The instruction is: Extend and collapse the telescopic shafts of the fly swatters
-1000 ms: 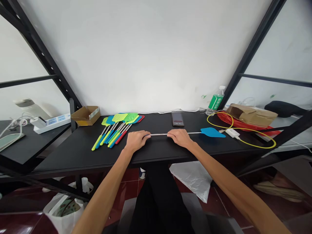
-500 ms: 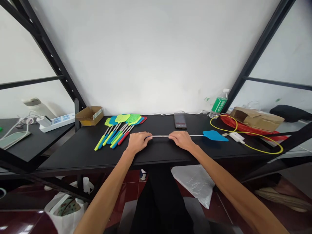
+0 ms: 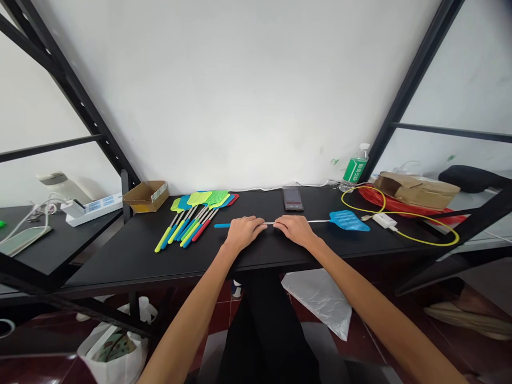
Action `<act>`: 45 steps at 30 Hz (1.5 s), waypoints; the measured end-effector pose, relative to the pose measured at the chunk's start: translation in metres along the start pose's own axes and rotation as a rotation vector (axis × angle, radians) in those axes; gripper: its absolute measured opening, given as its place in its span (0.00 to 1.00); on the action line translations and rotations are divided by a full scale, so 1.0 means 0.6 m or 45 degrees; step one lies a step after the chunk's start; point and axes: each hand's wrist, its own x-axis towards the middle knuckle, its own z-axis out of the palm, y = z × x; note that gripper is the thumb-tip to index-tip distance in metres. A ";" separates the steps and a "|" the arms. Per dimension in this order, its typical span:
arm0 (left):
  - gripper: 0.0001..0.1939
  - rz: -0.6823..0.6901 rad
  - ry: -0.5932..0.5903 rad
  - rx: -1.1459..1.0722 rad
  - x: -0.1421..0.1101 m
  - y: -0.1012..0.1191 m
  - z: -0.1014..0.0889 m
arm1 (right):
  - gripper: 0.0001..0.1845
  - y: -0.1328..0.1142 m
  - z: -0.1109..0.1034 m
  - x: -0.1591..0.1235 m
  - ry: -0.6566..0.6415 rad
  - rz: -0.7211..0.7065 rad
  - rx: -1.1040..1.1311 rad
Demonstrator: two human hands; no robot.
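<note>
The left hand [image 3: 245, 232] and right hand [image 3: 294, 228] sit close together, fingers curled around the thin shaft of a blue swatter [image 3: 349, 220]; knuckles partly hide the grip. It runs crosswise at the black desk [image 3: 128, 261], head to the right. More swatters [image 3: 196, 216] lie piled at left; a phone [image 3: 293, 198] lies behind.
</note>
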 end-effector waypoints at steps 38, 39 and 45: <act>0.18 -0.130 0.053 -0.064 -0.024 -0.012 -0.013 | 0.24 0.001 -0.014 -0.014 0.011 -0.010 -0.025; 0.18 -0.129 0.057 -0.065 -0.023 -0.012 -0.014 | 0.24 0.002 -0.014 -0.014 0.014 -0.012 -0.024; 0.18 -0.176 0.096 -0.067 -0.019 -0.011 -0.008 | 0.23 0.001 -0.014 -0.013 0.010 -0.009 -0.040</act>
